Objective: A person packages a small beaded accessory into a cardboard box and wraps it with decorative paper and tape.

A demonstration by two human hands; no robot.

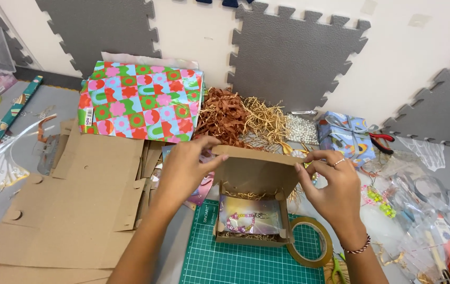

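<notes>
At the raised lid of the small cardboard box (254, 202), both sets of fingers pinch its corners: left hand (183, 171), right hand (333, 192). Box sits on the green cutting mat (225, 263), seemingly holding a beaded bracelet (243, 220) on shredded paper, lid not yet shut; beside it lies a tape roll (312, 242).

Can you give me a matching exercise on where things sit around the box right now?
Things:
1. cardboard box
2. tape roll
3. red-handled pliers
4. patterned wrapping paper

Places:
A. far left, behind the flat cardboard
B. on the green cutting mat, lid held by left hand and right hand
C. against the box's right side
D. far right, beside the wrapped gift

Pairs: 1-B, 2-C, 3-D, 4-A
</notes>
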